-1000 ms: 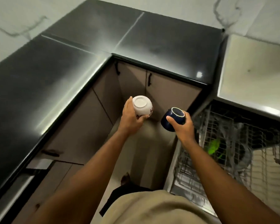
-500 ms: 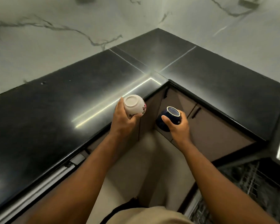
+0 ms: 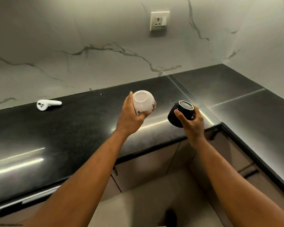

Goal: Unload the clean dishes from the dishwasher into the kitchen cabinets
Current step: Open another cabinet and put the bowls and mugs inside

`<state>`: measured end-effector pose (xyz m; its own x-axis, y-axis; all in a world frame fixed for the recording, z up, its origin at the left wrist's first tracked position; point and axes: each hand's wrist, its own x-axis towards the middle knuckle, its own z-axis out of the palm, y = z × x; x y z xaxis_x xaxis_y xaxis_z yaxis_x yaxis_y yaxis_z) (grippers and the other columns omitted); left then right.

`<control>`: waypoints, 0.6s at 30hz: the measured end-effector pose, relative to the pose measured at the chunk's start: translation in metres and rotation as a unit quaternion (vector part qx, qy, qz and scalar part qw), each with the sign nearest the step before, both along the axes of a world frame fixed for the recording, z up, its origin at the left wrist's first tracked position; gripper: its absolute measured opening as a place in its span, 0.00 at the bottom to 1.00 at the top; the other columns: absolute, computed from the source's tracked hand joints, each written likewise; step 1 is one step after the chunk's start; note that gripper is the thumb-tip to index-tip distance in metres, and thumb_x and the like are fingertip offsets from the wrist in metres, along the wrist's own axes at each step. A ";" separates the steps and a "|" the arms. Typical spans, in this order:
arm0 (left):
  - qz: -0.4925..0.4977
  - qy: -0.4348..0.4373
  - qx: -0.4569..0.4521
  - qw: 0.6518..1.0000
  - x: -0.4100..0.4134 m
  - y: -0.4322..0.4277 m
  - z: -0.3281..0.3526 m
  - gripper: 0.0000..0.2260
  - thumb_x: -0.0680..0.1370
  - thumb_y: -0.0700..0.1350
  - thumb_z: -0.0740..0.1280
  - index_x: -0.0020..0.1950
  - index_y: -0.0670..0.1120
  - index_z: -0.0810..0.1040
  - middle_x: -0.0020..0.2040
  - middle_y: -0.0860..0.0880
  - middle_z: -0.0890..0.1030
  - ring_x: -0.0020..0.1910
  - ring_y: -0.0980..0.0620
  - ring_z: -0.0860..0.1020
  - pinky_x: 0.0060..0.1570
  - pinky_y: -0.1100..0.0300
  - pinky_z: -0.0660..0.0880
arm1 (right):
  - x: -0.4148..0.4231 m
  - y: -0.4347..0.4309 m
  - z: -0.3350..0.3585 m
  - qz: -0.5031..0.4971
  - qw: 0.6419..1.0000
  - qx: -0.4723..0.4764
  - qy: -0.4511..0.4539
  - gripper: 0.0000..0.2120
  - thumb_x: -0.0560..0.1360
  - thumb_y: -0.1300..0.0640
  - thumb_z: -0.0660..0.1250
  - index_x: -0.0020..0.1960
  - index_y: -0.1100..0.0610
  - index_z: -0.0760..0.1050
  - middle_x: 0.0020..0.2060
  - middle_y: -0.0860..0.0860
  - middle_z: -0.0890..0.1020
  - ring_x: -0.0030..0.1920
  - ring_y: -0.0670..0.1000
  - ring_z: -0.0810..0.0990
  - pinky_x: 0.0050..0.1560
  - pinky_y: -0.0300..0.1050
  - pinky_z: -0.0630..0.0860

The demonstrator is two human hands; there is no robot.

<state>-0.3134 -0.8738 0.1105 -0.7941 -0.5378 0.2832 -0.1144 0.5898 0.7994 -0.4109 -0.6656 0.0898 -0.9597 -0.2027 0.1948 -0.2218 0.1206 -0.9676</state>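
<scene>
My left hand (image 3: 129, 118) grips a small white bowl (image 3: 143, 102) with red flower marks, its base turned toward the camera. My right hand (image 3: 191, 122) grips a dark blue bowl (image 3: 181, 114) with a pale foot ring, also bottom side toward me. Both bowls are held in the air above the black countertop (image 3: 82, 128), near its inner corner. The dishwasher is out of view.
A white hand-held controller (image 3: 48, 104) lies on the counter at the left, near the marble wall. A wall socket (image 3: 159, 20) sits above. Beige lower cabinet doors (image 3: 147, 167) run under the counter edge, and the counter continues along the right side (image 3: 246, 115).
The view swung up and left, away from the dishwasher, toward the wall. Both hands rose with their bowls from in front of the cabinets to above the countertop.
</scene>
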 end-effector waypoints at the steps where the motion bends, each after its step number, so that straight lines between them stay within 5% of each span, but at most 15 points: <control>1: 0.016 0.007 -0.004 1.000 -0.004 -0.002 0.006 0.44 0.71 0.52 0.76 0.79 0.42 0.55 0.77 0.45 0.62 0.75 0.49 0.61 0.68 0.65 0.56 | -0.009 -0.006 0.006 0.015 1.000 -0.001 0.011 0.31 0.63 0.38 0.74 0.63 0.50 0.75 0.53 0.47 0.82 0.53 0.48 0.81 0.52 0.47 0.81; 7: 0.084 0.052 -0.053 0.994 -0.026 -0.007 0.051 0.44 0.72 0.52 0.76 0.79 0.42 0.55 0.76 0.45 0.63 0.75 0.48 0.62 0.69 0.64 0.58 | -0.063 -0.039 0.051 0.089 0.994 -0.024 0.052 0.25 0.69 0.51 0.77 0.64 0.52 0.74 0.51 0.42 0.80 0.51 0.41 0.80 0.49 0.38 0.80; 12: 0.130 0.080 -0.099 0.983 -0.039 -0.014 0.089 0.44 0.71 0.57 0.75 0.79 0.43 0.55 0.75 0.45 0.65 0.73 0.47 0.65 0.72 0.50 0.65 | -0.100 -0.061 0.096 0.158 0.984 -0.035 0.079 0.25 0.66 0.44 0.77 0.59 0.46 0.73 0.53 0.46 0.81 0.53 0.47 0.80 0.53 0.47 0.80; 18: 0.174 0.111 -0.151 0.967 -0.047 -0.020 0.137 0.40 0.70 0.58 0.75 0.76 0.45 0.62 0.71 0.48 0.70 0.69 0.49 0.69 0.67 0.56 0.68 | -0.129 -0.082 0.150 0.174 0.974 -0.062 0.135 0.31 0.64 0.41 0.77 0.63 0.49 0.74 0.54 0.46 0.81 0.53 0.48 0.80 0.50 0.43 0.79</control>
